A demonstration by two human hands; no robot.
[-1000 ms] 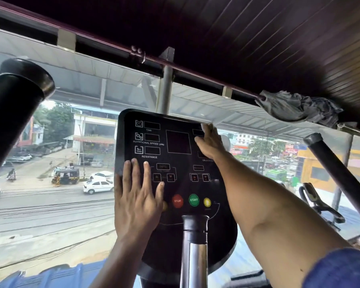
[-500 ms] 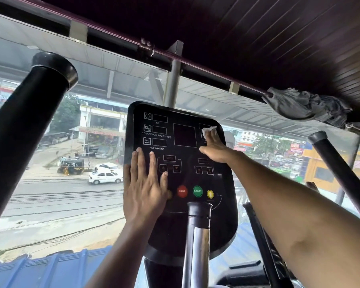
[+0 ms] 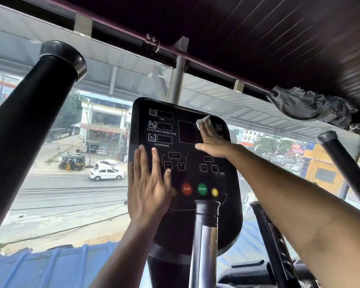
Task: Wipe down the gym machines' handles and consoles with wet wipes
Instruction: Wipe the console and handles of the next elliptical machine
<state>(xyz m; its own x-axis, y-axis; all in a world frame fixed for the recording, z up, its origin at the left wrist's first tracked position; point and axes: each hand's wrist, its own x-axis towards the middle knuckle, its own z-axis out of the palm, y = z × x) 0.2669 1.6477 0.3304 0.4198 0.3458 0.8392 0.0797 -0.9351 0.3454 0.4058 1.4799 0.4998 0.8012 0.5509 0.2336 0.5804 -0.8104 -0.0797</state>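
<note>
Console, black, mounted on steel post before window; wet wipe, white, pressed flat against upper right of panel beside dark central display; right hand laid over wipe, fingers straight and close together, pushing rather than pinching; left hand spread flat on lower left of panel, fingers apart, thumb near red STOP button, bracing the housing; green START button and yellow button uncovered and probably still to be wiped. Advice for step in hand, as judgement: keep even flat pressure, sweep in overlapping passes across display and down over labelled windows, go lightly over keys to avoid triggering them, shift bracing hand to reach area beneath it. Against half a second earlier: wipe and right hand a little higher and further left on panel, now overlapping display edge; left hand in same bracing place. Handles: left handle and right handle, both black, flanking console, untouched by either hand.
</note>
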